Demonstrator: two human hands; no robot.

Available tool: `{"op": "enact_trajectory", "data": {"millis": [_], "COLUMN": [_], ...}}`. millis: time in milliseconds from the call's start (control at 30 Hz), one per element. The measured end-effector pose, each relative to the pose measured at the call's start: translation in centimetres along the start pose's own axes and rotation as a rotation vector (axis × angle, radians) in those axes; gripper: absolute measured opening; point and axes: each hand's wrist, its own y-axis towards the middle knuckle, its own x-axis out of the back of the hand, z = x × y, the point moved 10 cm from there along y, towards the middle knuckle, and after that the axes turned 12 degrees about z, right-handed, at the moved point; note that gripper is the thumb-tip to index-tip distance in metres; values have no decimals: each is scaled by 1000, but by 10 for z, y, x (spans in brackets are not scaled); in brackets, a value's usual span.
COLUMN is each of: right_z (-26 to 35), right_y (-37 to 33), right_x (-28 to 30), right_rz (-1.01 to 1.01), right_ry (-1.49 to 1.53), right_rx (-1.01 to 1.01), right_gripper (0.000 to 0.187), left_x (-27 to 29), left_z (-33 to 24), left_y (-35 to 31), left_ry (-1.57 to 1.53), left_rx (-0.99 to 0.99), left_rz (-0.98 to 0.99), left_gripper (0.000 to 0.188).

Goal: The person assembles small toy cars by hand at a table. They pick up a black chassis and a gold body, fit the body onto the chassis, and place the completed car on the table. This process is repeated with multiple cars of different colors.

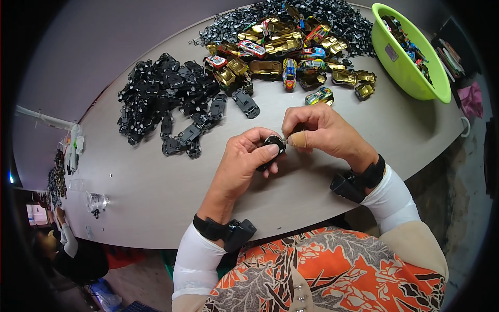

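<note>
My left hand [244, 156] is closed around a black toy car chassis [272, 151], the thumb lying across it. Close against its far right end, my right hand [325, 132] pinches something small, mostly hidden by the fingers. A tan plaster wraps the right thumb. Beyond my hands lies a heap of black toy car chassis [166, 86], with a few loose ones strung out toward me. Right of that heap, gold and brightly printed toy car bodies [283, 46] are piled up. One yellow-green car body [319, 96] lies nearest my right hand.
Small black wheel parts [234, 26] spread along the far table edge. A lime-green basin [382, 31] holding more car bodies stands far right. At left a clear plastic cup [96, 200] sits on the grey table [140, 197]; another person [73, 249] works beyond it.
</note>
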Motion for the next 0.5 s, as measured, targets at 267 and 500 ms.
{"op": "enact_trajectory", "data": {"millis": [267, 500], "right_z": [-22, -34], "right_y": [-4, -2], "right_x": [-6, -9], "right_rz": [24, 24], "right_ry": [-81, -159], "right_rx": [-282, -337], "right_gripper": [10, 5], "left_x": [-5, -2], "left_z": [3, 6], "left_y": [-4, -7], "left_ry": [222, 381], "left_rx": [68, 159], "left_rz": [-16, -102], "left_gripper": [14, 10]}}
